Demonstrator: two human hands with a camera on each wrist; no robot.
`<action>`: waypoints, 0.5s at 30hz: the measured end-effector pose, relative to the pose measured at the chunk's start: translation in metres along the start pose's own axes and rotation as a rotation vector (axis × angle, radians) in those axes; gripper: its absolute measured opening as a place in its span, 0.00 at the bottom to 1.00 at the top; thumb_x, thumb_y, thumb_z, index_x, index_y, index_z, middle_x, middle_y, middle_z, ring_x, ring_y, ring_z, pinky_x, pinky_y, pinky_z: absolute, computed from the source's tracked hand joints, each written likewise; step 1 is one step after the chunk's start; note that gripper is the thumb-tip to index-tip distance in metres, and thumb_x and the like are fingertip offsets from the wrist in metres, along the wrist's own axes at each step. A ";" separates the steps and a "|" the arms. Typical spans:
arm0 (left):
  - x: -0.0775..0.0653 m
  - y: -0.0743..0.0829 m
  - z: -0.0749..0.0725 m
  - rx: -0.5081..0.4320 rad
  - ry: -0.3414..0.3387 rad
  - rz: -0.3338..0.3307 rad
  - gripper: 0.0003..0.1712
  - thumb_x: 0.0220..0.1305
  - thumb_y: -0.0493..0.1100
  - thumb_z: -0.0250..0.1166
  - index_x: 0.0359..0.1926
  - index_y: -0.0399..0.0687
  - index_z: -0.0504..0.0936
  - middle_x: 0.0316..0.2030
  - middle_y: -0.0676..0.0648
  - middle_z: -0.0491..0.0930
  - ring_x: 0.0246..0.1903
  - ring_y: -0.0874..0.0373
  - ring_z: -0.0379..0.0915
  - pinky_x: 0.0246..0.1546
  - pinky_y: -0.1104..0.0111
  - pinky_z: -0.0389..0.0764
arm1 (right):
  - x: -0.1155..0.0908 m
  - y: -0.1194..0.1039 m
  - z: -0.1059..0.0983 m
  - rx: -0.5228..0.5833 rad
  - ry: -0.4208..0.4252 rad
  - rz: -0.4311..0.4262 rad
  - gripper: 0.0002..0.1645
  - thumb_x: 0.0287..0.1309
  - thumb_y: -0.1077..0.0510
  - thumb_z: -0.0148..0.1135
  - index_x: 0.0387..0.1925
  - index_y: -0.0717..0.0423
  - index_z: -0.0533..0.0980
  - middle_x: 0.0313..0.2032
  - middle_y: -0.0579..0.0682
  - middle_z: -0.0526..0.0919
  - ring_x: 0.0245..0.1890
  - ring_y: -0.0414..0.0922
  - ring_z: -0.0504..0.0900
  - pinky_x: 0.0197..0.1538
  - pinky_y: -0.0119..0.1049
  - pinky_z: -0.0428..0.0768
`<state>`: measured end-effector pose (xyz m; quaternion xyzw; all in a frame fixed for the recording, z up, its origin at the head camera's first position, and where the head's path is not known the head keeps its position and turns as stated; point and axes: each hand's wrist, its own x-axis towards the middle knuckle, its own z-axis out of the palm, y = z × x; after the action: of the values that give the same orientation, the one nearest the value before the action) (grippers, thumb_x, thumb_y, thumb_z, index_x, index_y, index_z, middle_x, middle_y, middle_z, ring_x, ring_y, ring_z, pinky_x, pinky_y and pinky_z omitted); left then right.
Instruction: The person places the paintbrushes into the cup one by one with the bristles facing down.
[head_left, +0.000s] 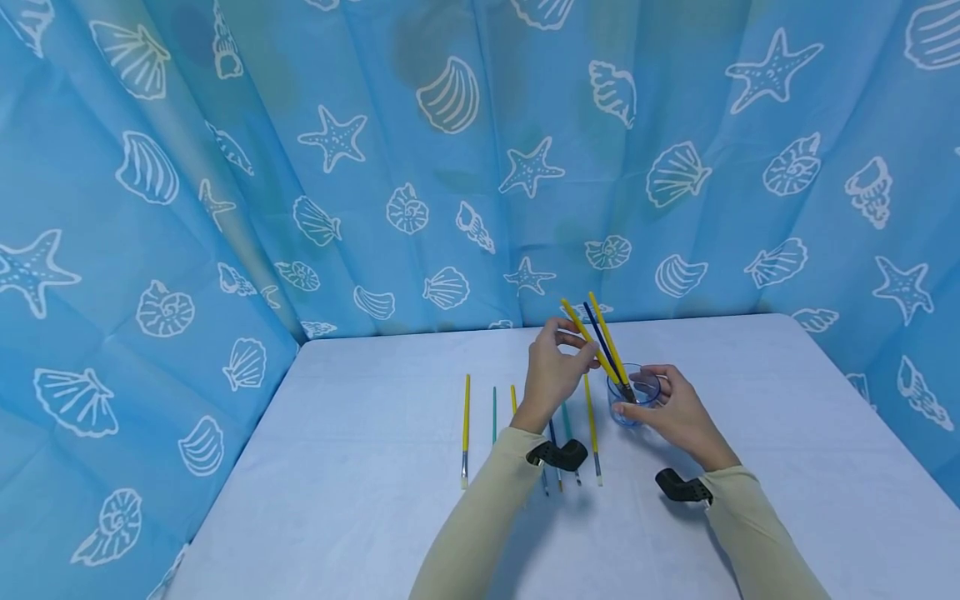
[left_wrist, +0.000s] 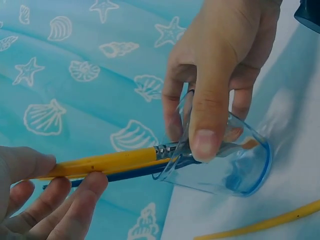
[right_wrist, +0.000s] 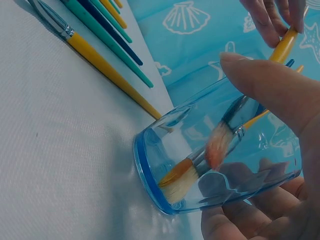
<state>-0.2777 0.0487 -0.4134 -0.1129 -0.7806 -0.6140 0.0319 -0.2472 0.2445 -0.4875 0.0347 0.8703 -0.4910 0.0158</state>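
Observation:
In the head view, my left hand pinches a yellow paintbrush by its handle, its bristle end pointing down into a clear blue-tinted cup. My right hand grips that cup around its side, thumb toward me. A dark blue paintbrush and a second yellow paintbrush lean in the cup beside the first. The right wrist view shows bristles near the cup's bottom, while the held brush's pinkish bristles sit higher inside the cup.
Several paintbrushes lie in a row on the white table, among them a yellow one at the left end, a teal one and a yellow one closest to the cup. A blue shell-patterned curtain hangs behind the table.

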 end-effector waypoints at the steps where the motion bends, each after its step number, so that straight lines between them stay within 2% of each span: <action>1: 0.000 0.000 0.000 0.002 -0.004 0.001 0.17 0.70 0.42 0.68 0.56 0.48 0.75 0.43 0.47 0.85 0.33 0.60 0.89 0.41 0.67 0.89 | 0.000 0.000 0.000 -0.001 0.000 -0.002 0.63 0.53 0.35 0.77 0.76 0.62 0.54 0.74 0.66 0.67 0.75 0.67 0.66 0.72 0.66 0.68; 10: -0.002 -0.002 0.002 0.015 -0.014 -0.009 0.16 0.70 0.43 0.68 0.55 0.50 0.76 0.42 0.48 0.85 0.33 0.59 0.89 0.41 0.69 0.88 | -0.001 -0.001 -0.001 -0.004 -0.007 -0.001 0.64 0.53 0.34 0.77 0.76 0.62 0.53 0.74 0.66 0.66 0.76 0.67 0.64 0.73 0.67 0.67; 15: -0.003 -0.001 0.000 0.019 -0.002 0.019 0.16 0.70 0.43 0.69 0.55 0.49 0.76 0.41 0.48 0.85 0.33 0.58 0.90 0.37 0.70 0.85 | -0.001 -0.002 -0.001 -0.007 -0.006 0.004 0.64 0.53 0.35 0.76 0.76 0.62 0.53 0.74 0.67 0.66 0.75 0.67 0.64 0.73 0.66 0.68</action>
<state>-0.2753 0.0485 -0.4150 -0.1207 -0.7854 -0.6059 0.0380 -0.2458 0.2449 -0.4853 0.0348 0.8720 -0.4880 0.0193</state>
